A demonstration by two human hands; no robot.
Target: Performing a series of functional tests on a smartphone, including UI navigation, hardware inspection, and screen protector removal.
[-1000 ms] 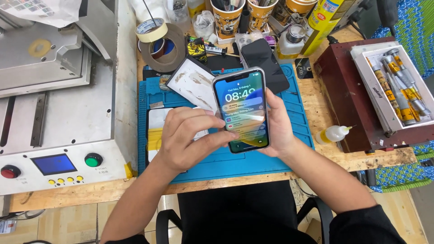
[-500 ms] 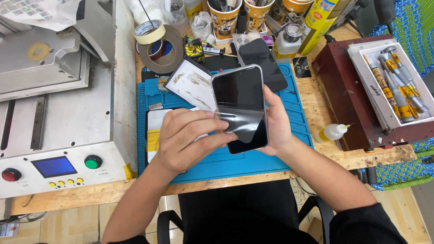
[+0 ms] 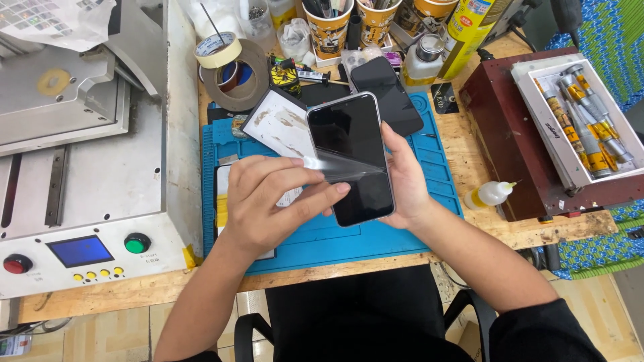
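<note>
I see my right hand [image 3: 409, 181] cupping a phone [image 3: 350, 157] from behind, fingers wrapped round its right edge, holding it face up over the blue mat [image 3: 376, 234]. The screen is dark. My left hand [image 3: 268, 201] lies across the lower left of the phone with fingers nearly closed, thumb and forefinger pinched on a clear film [image 3: 339, 167]. That film is lifted partway: it bows up off the glass across the middle of the screen, and I cannot tell whether its far edge is touching the glass or free. By my reading the film work is about half done, with the upper part of the screen bare and glossy and the strip under my left fingertips [image 3: 335, 190] not yet settled either way. The film sits between those fingertips and the glass, just beside the thumb of the right hand. Behind the phone lie a white card [image 3: 278, 124] and a second dark phone [image 3: 389, 90], with tape rolls [image 3: 231, 70] near them.
</note>
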